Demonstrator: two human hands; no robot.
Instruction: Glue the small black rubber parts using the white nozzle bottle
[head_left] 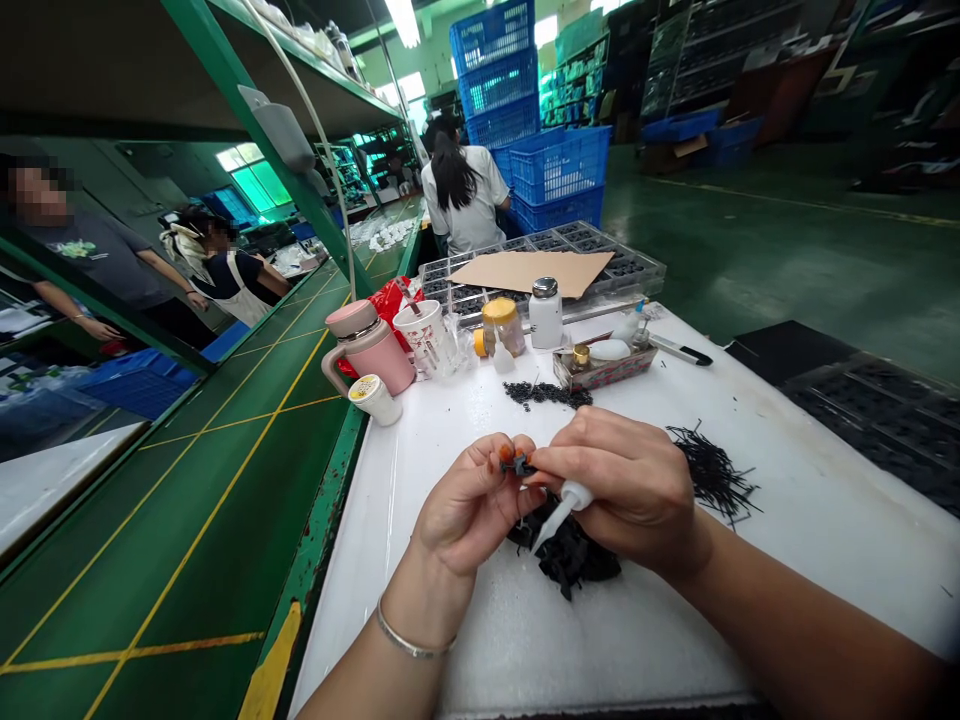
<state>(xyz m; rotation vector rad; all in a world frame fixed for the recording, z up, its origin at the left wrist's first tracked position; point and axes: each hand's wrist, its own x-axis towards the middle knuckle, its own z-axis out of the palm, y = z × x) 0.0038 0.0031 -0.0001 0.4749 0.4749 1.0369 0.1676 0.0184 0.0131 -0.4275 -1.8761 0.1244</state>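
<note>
My left hand [469, 505] pinches a small black part [519, 465] between thumb and fingertips. My right hand [630, 485] reaches the same part with its thumb and index finger. Held in the palm side of my right hand is a white bottle with a nozzle [559, 515], its tip slanting down to the left. Beneath both hands lies a pile of black pieces [574, 565] on the white tabletop [517, 645]. To the right is a heap of thin black sticks [712, 470]. Small black bits [547, 394] are scattered beyond my hands.
A pink mug [371, 350], a patterned cup [424, 335], jars and a small box [606, 368] stand at the back. Cardboard [532, 270] covers part of a compartment tray. A green belt [217, 500] runs along the left. Other people are farther off.
</note>
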